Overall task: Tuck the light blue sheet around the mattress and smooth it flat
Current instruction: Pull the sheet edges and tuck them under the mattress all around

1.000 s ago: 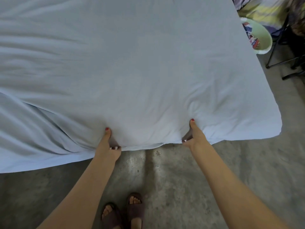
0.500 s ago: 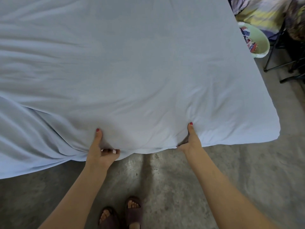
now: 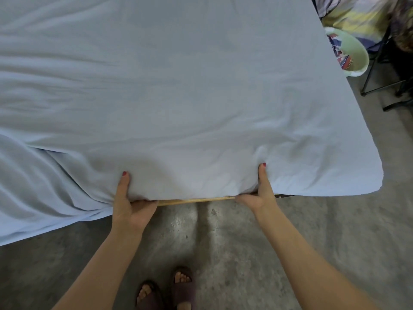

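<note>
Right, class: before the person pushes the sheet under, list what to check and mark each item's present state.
1. Left hand gripping the light blue cotton sheet at the near edge: ok.
2. Right hand gripping likewise: ok.
3. Mattress edge lifted, thin wooden slat showing beneath: ok.
4. Loose sheet at left tucked: not ok, it hangs to the grey concrete floor.
5. Top smooth: not ok, creased.
6. Far side tucked: cannot tell.

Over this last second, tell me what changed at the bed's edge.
Both hands, left and right, lifted the mattress edge under the light blue sheet, baring a wooden slat beneath. The left hand slid slightly left. Thumbs stay on top, fingers underneath; the sheet's left side still hangs loose.
</note>
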